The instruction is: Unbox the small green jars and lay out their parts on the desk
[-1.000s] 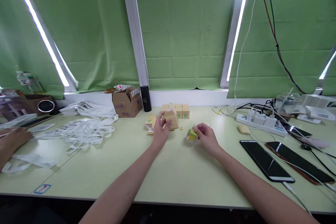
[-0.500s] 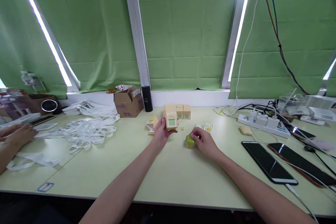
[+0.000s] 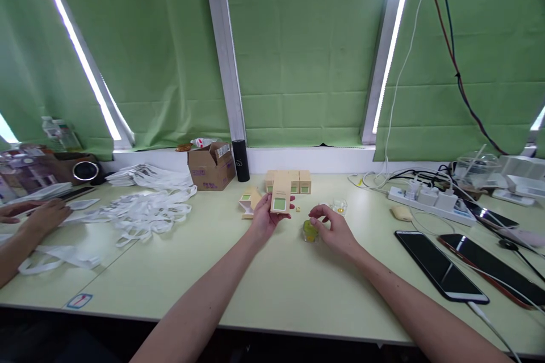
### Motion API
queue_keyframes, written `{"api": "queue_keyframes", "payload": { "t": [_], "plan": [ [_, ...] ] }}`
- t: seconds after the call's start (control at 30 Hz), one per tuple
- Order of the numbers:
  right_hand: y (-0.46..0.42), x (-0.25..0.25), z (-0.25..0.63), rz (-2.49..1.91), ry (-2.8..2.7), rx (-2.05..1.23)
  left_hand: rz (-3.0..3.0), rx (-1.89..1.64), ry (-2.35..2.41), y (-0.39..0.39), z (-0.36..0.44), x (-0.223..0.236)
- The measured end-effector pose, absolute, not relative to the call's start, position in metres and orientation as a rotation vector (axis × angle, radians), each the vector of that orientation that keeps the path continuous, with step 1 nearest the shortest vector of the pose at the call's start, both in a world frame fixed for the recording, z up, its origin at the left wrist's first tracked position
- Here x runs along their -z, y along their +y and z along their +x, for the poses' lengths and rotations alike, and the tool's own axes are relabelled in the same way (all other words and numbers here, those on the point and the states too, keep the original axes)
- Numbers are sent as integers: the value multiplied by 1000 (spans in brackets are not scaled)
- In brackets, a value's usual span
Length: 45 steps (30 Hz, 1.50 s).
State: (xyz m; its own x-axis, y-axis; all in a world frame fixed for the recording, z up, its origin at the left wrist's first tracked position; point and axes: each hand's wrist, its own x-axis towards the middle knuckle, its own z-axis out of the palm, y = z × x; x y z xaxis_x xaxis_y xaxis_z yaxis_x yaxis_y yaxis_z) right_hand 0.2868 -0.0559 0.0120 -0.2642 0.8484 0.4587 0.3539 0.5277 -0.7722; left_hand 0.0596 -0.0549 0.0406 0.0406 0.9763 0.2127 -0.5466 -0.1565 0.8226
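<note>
Presently, left hand (image 3: pixel 264 222): holding carton (image 3: pixel 281 188) left of jar (image 3: pixel 310 232), ideally pinching edges.
Right hand (image 3: pixel 336 232): curving beside jar, grip unclear.

bright, even | white light through gaps (image 3: pixel 80 50) beside green blinds (image 3: pixel 298 51) | edges stretched

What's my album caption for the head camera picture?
Left hand holds a small box, right hand beside a green container.

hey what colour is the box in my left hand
The box is tan with a green square, head view.
</note>
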Motion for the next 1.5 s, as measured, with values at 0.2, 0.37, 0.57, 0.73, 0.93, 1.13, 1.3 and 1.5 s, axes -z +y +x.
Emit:
{"api": "queue_keyframes", "payload": {
  "t": [0.2, 0.37, 0.57, 0.73, 0.93, 1.13, 1.3, 1.5],
  "plan": [
    [-62, -22, 286, -974, -1773, -638, 1017, -1462, 602, -59, 64, -40],
    [-61, -35, 280, -997, -1725, -709, 1060, -1448, 603, -61, 67, -43],
    [-58, -58, 265, -951, -1716, -962, 1090, -1465, 612, -61, 70, -41],
    [-59, -72, 252, -765, -1565, -1253, 1146, -1474, 691, -62, 73, -45],
    [-47, -72, 258, -878, -1429, -1151, 1311, -1507, 709, -71, 75, -63],
    [-38, -64, 270, -850, -1373, -1154, 1538, -1455, 727, -73, 89, -67],
    [-39, -61, 271, -871, -1364, -1120, 1574, -1421, 829, -68, 96, -64],
    [-38, -54, 267, -882, -1296, -1108, 1514, -1515, 863, -65, 107, -60]
  ]
}}
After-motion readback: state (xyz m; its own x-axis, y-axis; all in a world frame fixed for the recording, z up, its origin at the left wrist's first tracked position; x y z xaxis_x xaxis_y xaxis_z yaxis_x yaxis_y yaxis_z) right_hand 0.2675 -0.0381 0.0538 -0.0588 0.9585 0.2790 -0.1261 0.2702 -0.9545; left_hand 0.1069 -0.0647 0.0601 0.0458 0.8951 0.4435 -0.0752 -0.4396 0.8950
